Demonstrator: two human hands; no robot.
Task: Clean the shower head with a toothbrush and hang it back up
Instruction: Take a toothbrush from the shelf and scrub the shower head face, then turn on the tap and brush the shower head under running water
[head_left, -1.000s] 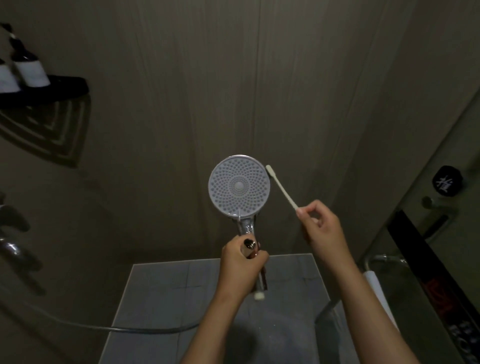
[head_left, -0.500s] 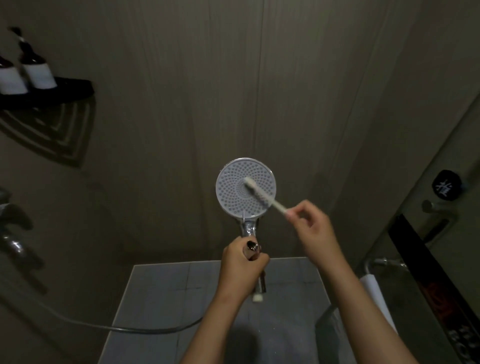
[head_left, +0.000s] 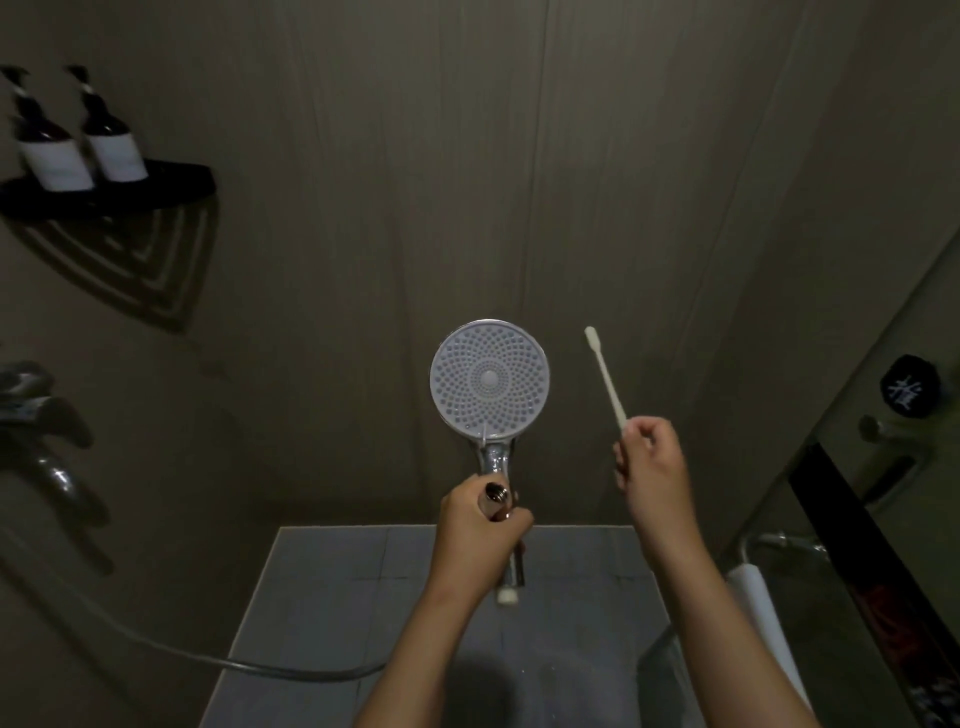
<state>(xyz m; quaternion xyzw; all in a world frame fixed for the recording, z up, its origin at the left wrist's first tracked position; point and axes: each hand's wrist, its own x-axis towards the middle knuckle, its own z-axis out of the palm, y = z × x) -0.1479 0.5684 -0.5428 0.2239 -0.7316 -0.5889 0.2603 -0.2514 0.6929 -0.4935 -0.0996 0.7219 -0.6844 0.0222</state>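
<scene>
At centre frame, left hand (head_left: 475, 530) grips shower head (head_left: 489, 382) handle, spray face toward camera. Right hand (head_left: 653, 475) pinches toothbrush (head_left: 605, 379), bristles clear of face. Risk: wet chrome handle twisting under scrubbing pressure.

Two dark bottles with white labels (head_left: 54, 150) stood side by side on a black corner shelf (head_left: 174, 179) high on the brown panelled wall (head_left: 389, 182). A chrome tap (head_left: 49, 415) jutted out lower left. Grey floor tiles (head_left: 337, 597) lay below. At right, a round black knob (head_left: 910, 387) bore a white character.
</scene>
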